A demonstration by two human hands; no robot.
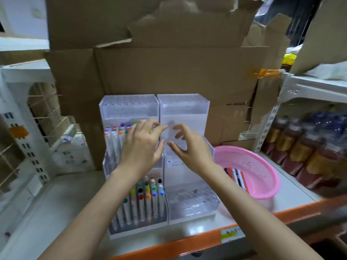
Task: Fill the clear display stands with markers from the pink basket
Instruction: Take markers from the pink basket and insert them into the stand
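Two clear tiered display stands stand side by side on the shelf. The left stand (129, 107) holds several markers (142, 196) in its front tier and more in its middle tier. The right stand (193, 201) shows no markers. My left hand (142, 147) hovers over the left stand's middle tier, fingers loosely bent above a yellow cap, thumb apart. My right hand (189, 149) is spread in front of the right stand's middle tier and holds nothing. The pink basket (262, 166) sits to the right with several markers (237, 177) lying in it.
Brown cardboard boxes (169, 68) rise right behind the stands. Bottles (304, 147) fill a white rack at the right. A white wire rack (24, 117) stands at the left. The shelf's orange front edge (187, 243) runs below the stands.
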